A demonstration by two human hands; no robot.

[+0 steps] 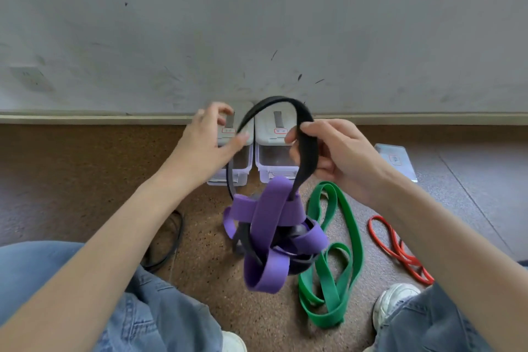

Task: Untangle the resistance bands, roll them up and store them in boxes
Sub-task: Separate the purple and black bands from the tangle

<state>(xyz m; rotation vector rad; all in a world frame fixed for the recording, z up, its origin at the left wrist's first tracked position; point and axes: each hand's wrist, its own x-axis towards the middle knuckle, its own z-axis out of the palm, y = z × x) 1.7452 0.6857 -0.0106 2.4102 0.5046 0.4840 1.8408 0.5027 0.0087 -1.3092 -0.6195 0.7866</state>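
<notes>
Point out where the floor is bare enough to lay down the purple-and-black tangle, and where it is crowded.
Bare floor lies left of the two boxes, beyond the left forearm. A smaller patch sits between the green band and red band. Crowded: under the tangle that the right hand holds up.

Looks like a bare indoor utility or gym-type room, can't pin it further. Person sits on the floor [85, 180]: speckled brown rubbery surface on the left, grey speckled tile on the right. Scuffed grey-white wall [171, 37] with a crack near the top and a pale skirting strip [85, 118] at its base. Two small clear plastic boxes [274, 151] stand against the wall, resistance bands [334, 266] loose on the floor.
</notes>
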